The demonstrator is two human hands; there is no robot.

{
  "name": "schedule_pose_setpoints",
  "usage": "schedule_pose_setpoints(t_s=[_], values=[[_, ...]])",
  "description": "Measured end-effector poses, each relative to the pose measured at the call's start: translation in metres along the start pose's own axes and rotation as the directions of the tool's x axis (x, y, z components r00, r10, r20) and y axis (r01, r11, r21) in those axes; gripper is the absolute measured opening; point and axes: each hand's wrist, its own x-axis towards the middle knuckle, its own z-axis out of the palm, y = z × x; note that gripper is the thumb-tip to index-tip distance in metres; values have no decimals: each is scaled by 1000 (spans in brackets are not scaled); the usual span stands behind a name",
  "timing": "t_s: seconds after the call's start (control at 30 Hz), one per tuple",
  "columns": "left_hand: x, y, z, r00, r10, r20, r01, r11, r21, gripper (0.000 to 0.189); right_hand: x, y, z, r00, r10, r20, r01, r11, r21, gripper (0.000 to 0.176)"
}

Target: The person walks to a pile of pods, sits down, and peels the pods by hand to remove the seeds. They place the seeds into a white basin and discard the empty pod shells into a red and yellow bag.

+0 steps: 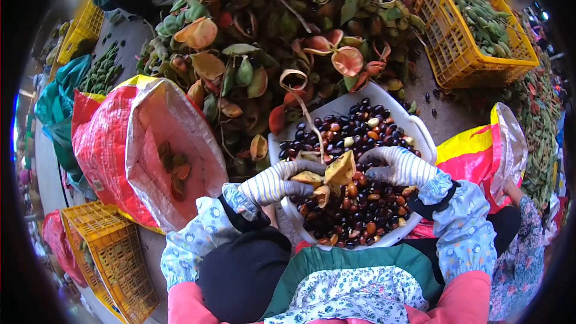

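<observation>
We see our gloved left hand (279,183) and right hand (399,167) above a white basin (420,132) of dark seeds (360,129), the fingers of both closed around a split yellow pod (340,170).

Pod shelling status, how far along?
Done: white basin nearly full of dark seeds. In hand: left hand and right hand pull apart a yellow pod over it. Left: the yellow crate of green pods, and any closed ones in the pod pile ahead, likely.
</observation>
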Motion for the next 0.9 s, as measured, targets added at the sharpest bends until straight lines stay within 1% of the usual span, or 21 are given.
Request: schedule_pose_setpoints(t_s=[0.03, 0.07, 0.13, 0.17, 0.2, 0.27, 0.3, 0.33, 0.37, 0.4, 0.43, 0.47, 0.53, 0.57, 0.67, 0.7, 0.73, 0.8, 0.83, 0.87, 0.9], values=[[-4, 2, -3, 1000, 15, -22, -18, 994, -106, 50, 2, -1, 2, 999, -26, -30, 31, 984, 176, 35], [-8, 4, -7, 998, 33, -47, -42, 977, -207, 51, 2, -4, 2, 1000, -17, -6, 18, 966, 259, 32], [-18, 14, -11, 987, 103, -127, -154, 846, -511, 49, 3, -15, -1, 998, -65, 14, 61, 977, 203, 31], [-23, 15, -14, 983, 105, -148, -166, 846, -506, 49, 4, -19, -1, 996, -88, -2, 88, 984, 158, 29], [-28, 13, -19, 964, 122, -237, -242, 771, -589, 47, 4, -19, 0, 998, -53, -14, 55, 974, 219, 28], [-42, 10, -30, 900, 132, -415, -409, 583, -702, 44, 3, -33, -7, 1000, 3, -18, 0, 987, 159, 28], [-51, 8, -38, 890, 135, -436, -426, 583, -691, 44, 3, -37, -12, 1000, 1, -28, 3, 991, 137, 28], [-61, 8, -47, 874, 172, -454, -470, 534, -703, 45, 3, -41, -17, 996, 90, -24, -84, 981, 175, 28], [-70, 9, -54, 856, 209, -472, -511, 482, -712, 47, 4, -50, -23, 996, 73, -47, -68, 993, 101, 28], [-73, 10, -57, 772, 184, -609, -608, 493, -622, 50, 3, -63, -30, 996, 56, -71, -54, 998, 28, 28], [-84, 20, -55, 781, 197, -593, -610, 446, -655, 46, 4, -77, -36, 986, 155, -66, -148, 983, 105, 27], [-94, 29, -52, 791, 213, -573, -606, 398, -689, 42, 12, -73, -33, 988, 104, -113, -83, 981, 173, 33], [-97, 23, -53, 773, 187, -607, -613, 465, -638, 49, 14, -107, -23, 980, 117, -160, -46, 920, 389, 43], [-90, 20, -51, 789, 210, -577, -608, 406, -683, 49, 19, -122, -15, 988, -29, -152, 92, 901, 423, 51], [-80, 24, -29, 830, 198, -521, -541, 511, -668, 51, 42, -136, 19, 961, -204, -187, 259, 903, 343, 50], [-77, 32, -18, 847, 222, -483, -524, 503, -687, 54, 47, -141, 28, 976, -142, -163, 199, 881, 429, 47], [-68, 28, -18, 853, 203, -482, -506, 552, -663, 56, 52, -144, 36, 988, -86, -130, 141, 848, 511, 44], [-72, 25, -22, 878, 319, -356, -477, 622, -621, 58, 59, -131, 42, 959, -187, -211, 258, 886, 386, 32], [-78, 30, -17, 877, 293, -380, -467, 702, -537, 74, 56, -134, 37, 967, -173, -188, 230, 912, 341, 28], [-82, 21, -17, 836, 324, -443, -506, 768, -394, 74, 52, -136, 30, 973, -158, -168, 202, 934, 293, 24], [-92, 16, -22, 861, 283, -423, -411, 876, -251, 69, 51, -127, 26, 991, 33, -126, 21, 915, 403, 21]])
